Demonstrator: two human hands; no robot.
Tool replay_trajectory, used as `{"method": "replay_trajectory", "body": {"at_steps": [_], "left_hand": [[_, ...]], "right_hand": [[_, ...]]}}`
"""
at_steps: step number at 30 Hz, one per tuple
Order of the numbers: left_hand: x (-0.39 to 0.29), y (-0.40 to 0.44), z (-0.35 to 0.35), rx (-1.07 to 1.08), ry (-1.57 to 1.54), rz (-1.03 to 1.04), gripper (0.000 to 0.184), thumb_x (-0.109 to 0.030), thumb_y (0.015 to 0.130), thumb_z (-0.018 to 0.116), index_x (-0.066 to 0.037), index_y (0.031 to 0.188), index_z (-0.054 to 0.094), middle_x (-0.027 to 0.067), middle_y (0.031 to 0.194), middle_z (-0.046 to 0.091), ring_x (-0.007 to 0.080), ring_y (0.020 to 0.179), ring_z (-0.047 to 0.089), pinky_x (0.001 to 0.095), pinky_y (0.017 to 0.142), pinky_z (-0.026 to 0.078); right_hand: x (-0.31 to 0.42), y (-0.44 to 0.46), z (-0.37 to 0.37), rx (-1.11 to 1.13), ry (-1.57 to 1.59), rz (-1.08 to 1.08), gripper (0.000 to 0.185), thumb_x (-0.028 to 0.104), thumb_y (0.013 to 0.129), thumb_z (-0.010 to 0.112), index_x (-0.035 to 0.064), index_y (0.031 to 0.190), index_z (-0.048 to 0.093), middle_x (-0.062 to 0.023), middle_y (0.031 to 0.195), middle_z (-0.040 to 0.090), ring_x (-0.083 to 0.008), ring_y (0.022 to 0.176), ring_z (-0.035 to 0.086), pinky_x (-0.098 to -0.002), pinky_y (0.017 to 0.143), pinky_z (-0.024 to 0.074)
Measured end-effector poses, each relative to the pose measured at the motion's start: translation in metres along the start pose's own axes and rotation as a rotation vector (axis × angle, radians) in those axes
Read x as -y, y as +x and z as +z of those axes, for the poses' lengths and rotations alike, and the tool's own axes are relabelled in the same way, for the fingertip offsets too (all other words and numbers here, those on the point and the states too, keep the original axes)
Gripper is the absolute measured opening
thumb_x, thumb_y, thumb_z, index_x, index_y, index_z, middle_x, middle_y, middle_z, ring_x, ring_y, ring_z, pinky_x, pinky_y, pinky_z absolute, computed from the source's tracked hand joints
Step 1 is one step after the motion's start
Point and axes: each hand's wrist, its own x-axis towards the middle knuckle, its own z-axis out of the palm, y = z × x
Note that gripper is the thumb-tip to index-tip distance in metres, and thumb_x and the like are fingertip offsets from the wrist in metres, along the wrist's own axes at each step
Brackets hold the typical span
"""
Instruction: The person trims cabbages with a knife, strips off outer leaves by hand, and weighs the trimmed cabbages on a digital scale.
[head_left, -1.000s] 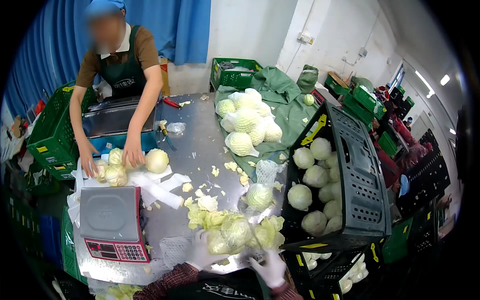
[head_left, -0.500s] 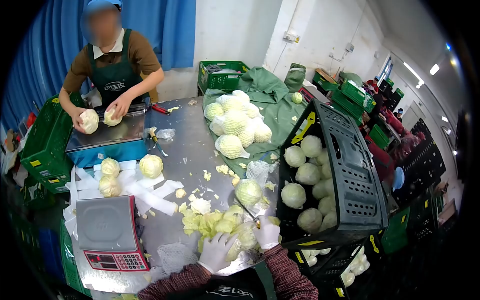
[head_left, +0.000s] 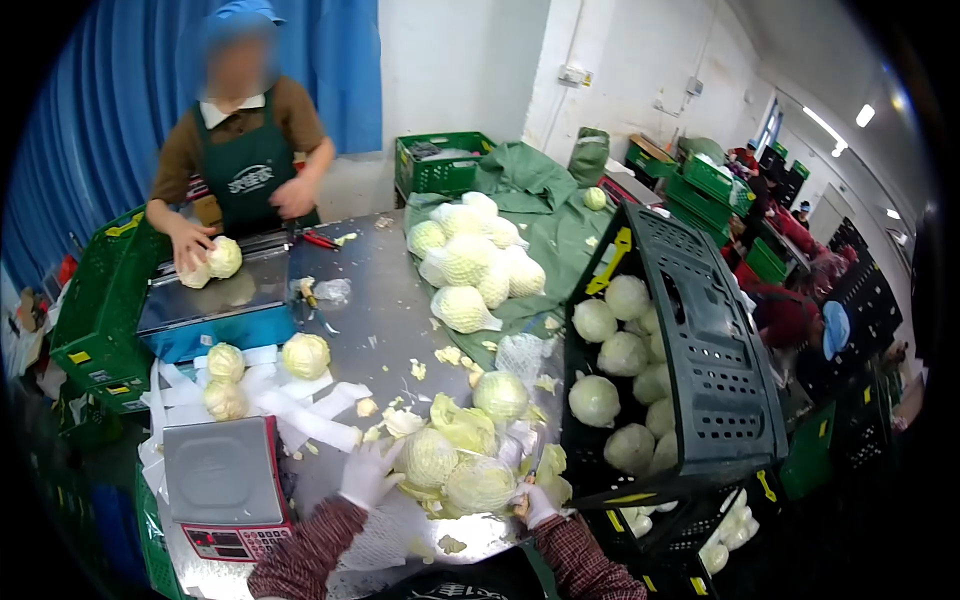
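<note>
My left hand (head_left: 370, 474), in a white glove, lies against the left side of a netted cabbage (head_left: 428, 459), fingers spread. My gloved right hand (head_left: 535, 501) is closed round the handle of a knife (head_left: 537, 462), whose blade points up and away from me. Between the hands sits a second netted cabbage (head_left: 481, 486), with loose green leaves (head_left: 462, 424) behind it. Just beyond is another cabbage (head_left: 500, 395), with white netting (head_left: 522, 355) behind it.
A black crate (head_left: 725, 350) of wrapped cabbages stands at the right. Netted cabbages (head_left: 467, 260) are piled on green cloth. At the left are a scale (head_left: 222, 470) and loose cabbages (head_left: 306, 356). Across the table a co-worker (head_left: 245, 165) touches cabbages on a metal-topped machine (head_left: 220, 290).
My left hand has moved left and up, to the side of a netted cabbage. My right hand has shifted slightly down. The co-worker's one hand has drawn back from the cabbages.
</note>
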Motion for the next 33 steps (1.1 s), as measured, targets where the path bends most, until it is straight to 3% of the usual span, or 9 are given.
{"method": "replay_trajectory", "body": {"at_steps": [2,5,7,10,15,20,22,27,33], "left_hand": [[-0.041,-0.014,-0.017,0.074,-0.687,-0.517,0.059,-0.032,0.084,0.066,-0.012,0.136,0.046,0.0114,0.115,0.058,0.025,0.109,0.055,0.0401,0.083,0.05],[-0.065,-0.03,0.01,-0.04,-1.034,-0.468,0.054,-0.027,0.091,0.059,-0.006,0.138,0.04,0.0152,0.123,0.055,0.0269,0.116,0.053,0.0419,0.087,0.052],[-0.063,-0.027,0.01,-0.073,-2.053,-0.771,0.059,-0.035,0.095,0.051,-0.007,0.142,0.031,0.0164,0.14,0.041,0.0295,0.132,0.038,0.0474,0.101,0.043],[-0.03,-0.027,0.041,-0.043,-2.277,-0.749,0.062,-0.039,0.095,0.047,-0.006,0.143,0.027,0.0167,0.139,0.042,0.0313,0.126,0.045,0.0528,0.098,0.045],[-0.012,-0.045,0.05,-0.206,-2.419,-0.486,0.064,-0.044,0.095,0.041,-0.005,0.143,0.026,0.0163,0.142,0.039,0.0321,0.128,0.043,0.0522,0.102,0.04],[-0.027,-0.049,0.007,-0.407,-1.695,-0.434,0.086,-0.015,0.075,0.075,-0.003,0.143,0.024,0.0167,0.138,0.041,0.0268,0.127,0.043,0.0407,0.104,0.04],[-0.047,-0.034,-0.01,-0.499,-1.564,-0.372,0.095,-0.012,0.066,0.08,-0.002,0.142,0.024,0.0162,0.137,0.04,0.0257,0.127,0.042,0.0396,0.105,0.039],[-0.065,-0.027,-0.03,-0.585,-1.132,-0.214,0.107,-0.006,0.056,0.087,-0.003,0.141,0.023,0.0141,0.133,0.043,0.0245,0.123,0.045,0.0377,0.103,0.041],[-0.049,-0.05,-0.008,-0.227,-2.076,-0.23,0.097,-0.045,0.072,0.076,-0.004,0.142,0.024,0.0165,0.141,0.038,0.0281,0.127,0.042,0.0397,0.107,0.037]], "right_hand": [[0.002,-0.018,0.04,-0.025,-0.045,0.022,0.02,0.0,0.071,0.053,0.0147,0.07,0.039,0.0038,0.057,0.039,-0.0111,0.042,0.038,-0.0247,0.039,0.0309],[-0.004,-0.027,0.079,0.286,-0.022,0.128,0.016,-0.001,0.071,0.049,0.0131,0.075,0.043,0.0016,0.059,0.042,-0.0108,0.047,0.042,-0.0257,0.039,0.0324],[-0.003,-0.038,0.118,0.427,-0.05,0.153,0.015,-0.001,0.071,0.049,0.0122,0.077,0.045,0.0013,0.059,0.043,-0.0109,0.047,0.043,-0.0251,0.04,0.033],[-0.015,-0.023,0.146,0.68,-0.065,0.151,0.018,-0.001,0.071,0.051,0.0107,0.085,0.049,0.001,0.06,0.044,-0.0109,0.048,0.044,-0.0234,0.04,0.0338],[0.056,0.002,0.154,0.036,-0.291,-0.242,0.026,-0.001,0.066,0.058,0.0097,0.09,0.054,0.0024,0.059,0.047,-0.0101,0.045,0.046,-0.0247,0.039,0.0344],[0.082,-0.023,0.137,-0.14,-1.356,-1.458,0.047,0.013,0.07,0.073,0.0029,0.113,0.055,-0.0074,0.097,0.058,-0.0167,0.084,0.058,-0.029,0.068,0.0478],[0.054,-0.085,0.168,0.183,-1.245,-0.976,0.056,0.021,0.07,0.078,0.002,0.117,0.053,-0.0109,0.117,0.053,-0.0186,0.1,0.053,-0.0315,0.082,0.0462],[-0.011,-0.101,0.171,0.214,-1.093,-0.898,0.047,0.022,0.073,0.078,-0.0009,0.11,0.06,-0.0102,0.103,0.064,-0.0131,0.084,0.059,-0.0266,0.068,0.0483],[0.005,-0.099,0.175,0.25,-0.358,-0.315,0.021,0.014,0.085,0.063,0.0027,0.103,0.061,-0.0039,0.085,0.065,-0.0097,0.06,0.055,-0.0207,0.052,0.0426]]}}
